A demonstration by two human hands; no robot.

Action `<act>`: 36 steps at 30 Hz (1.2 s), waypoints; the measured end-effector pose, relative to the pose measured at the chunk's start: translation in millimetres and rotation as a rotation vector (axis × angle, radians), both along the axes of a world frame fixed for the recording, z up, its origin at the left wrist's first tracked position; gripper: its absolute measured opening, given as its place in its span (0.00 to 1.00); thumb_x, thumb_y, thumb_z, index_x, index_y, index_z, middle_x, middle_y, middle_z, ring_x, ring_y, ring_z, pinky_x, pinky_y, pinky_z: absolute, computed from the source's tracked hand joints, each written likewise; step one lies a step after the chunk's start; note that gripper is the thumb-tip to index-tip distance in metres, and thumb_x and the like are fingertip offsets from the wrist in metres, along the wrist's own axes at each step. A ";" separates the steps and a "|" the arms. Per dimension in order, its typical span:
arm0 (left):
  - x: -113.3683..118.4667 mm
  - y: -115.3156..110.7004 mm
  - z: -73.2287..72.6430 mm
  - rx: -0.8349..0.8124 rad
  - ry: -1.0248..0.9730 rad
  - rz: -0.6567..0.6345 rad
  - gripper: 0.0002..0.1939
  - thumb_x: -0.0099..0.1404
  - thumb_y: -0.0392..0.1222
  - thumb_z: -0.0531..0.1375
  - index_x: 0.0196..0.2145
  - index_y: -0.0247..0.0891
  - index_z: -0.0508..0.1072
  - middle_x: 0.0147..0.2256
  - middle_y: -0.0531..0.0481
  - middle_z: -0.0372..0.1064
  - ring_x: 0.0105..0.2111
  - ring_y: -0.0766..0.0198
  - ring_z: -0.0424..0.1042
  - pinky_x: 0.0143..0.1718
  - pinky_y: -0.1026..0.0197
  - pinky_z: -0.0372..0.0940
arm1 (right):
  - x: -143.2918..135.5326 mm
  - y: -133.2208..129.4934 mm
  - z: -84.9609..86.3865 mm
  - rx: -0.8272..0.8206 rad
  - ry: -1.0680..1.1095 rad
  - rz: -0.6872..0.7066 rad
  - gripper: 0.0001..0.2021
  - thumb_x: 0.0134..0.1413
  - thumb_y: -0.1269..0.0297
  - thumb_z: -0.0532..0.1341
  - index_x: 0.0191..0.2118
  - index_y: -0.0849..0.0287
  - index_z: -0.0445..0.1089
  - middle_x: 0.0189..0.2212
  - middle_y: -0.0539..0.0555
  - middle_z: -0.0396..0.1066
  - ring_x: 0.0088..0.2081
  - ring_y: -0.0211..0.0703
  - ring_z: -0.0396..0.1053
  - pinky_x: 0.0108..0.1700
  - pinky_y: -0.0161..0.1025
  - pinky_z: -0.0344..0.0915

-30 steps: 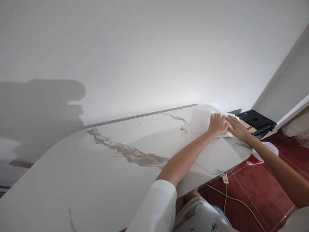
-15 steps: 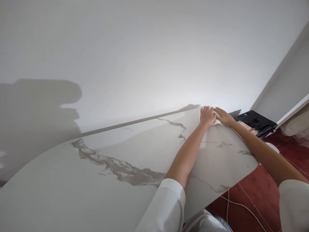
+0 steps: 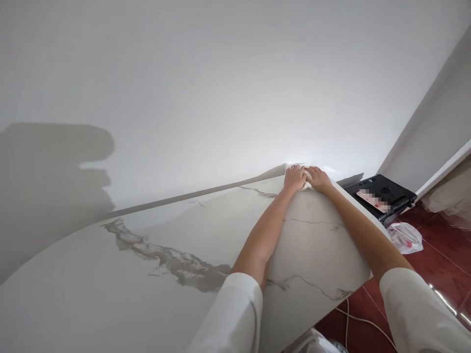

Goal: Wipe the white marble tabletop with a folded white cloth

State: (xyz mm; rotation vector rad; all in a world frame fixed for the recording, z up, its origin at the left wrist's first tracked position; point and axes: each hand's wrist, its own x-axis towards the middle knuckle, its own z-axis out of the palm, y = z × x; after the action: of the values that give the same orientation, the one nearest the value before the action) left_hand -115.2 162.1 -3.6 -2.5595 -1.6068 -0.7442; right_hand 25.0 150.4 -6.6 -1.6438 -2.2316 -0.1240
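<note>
My left hand (image 3: pixel 295 178) presses a white cloth (image 3: pixel 306 186) against the far edge of a white, marble-patterned tabletop (image 3: pixel 110 289), close to the wall. Right beside it, touching or nearly so, my right hand (image 3: pixel 318 179) grips the same cloth from the right. The fingers of both hands are bent over the cloth, which they largely cover. Both arms are stretched forward across the table's right end.
A white wall (image 3: pixel 206 88) runs along the table's back edge. Past the right end stand a black case (image 3: pixel 393 189) with a label and a clear plastic bag (image 3: pixel 406 238) on the red tiled floor (image 3: pixel 437 255). A pale cable (image 3: pixel 364 318) lies below.
Both hands have slid left along the far edge with the cloth between them. The view has shifted slightly, and more of the plastic bag shows at the right.
</note>
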 end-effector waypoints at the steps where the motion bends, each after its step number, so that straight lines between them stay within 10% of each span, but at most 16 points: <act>1: -8.9 -0.4 -0.4 0.000 0.001 0.006 0.18 0.70 0.38 0.46 0.54 0.39 0.66 0.55 0.42 0.65 0.57 0.54 0.59 0.58 0.49 0.53 | -9.0 -0.9 0.2 -0.005 -0.002 0.002 0.24 0.62 0.59 0.48 0.62 0.59 0.60 0.61 0.59 0.61 0.63 0.53 0.54 0.60 0.51 0.55; 13: -131.8 -41.9 0.3 -0.014 0.082 0.137 0.19 0.70 0.39 0.46 0.57 0.40 0.64 0.57 0.44 0.64 0.58 0.55 0.59 0.60 0.52 0.52 | -131.7 -35.3 8.1 -0.058 0.011 0.103 0.23 0.63 0.58 0.48 0.62 0.56 0.59 0.62 0.59 0.59 0.63 0.54 0.52 0.60 0.52 0.54; 36: -478.6 -173.8 4.7 -0.107 0.087 0.252 0.28 0.67 0.49 0.41 0.60 0.37 0.61 0.61 0.45 0.60 0.61 0.58 0.56 0.63 0.52 0.50 | -439.2 -134.4 14.5 -0.185 0.075 0.509 0.32 0.62 0.47 0.46 0.66 0.59 0.53 0.66 0.62 0.52 0.65 0.59 0.47 0.61 0.57 0.49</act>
State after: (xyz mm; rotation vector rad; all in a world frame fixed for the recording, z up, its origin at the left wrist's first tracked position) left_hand -593.8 -11.6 1.1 -2.3538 -1.9392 -0.5308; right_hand -414.1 16.0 7.8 -1.0851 -2.5815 0.2781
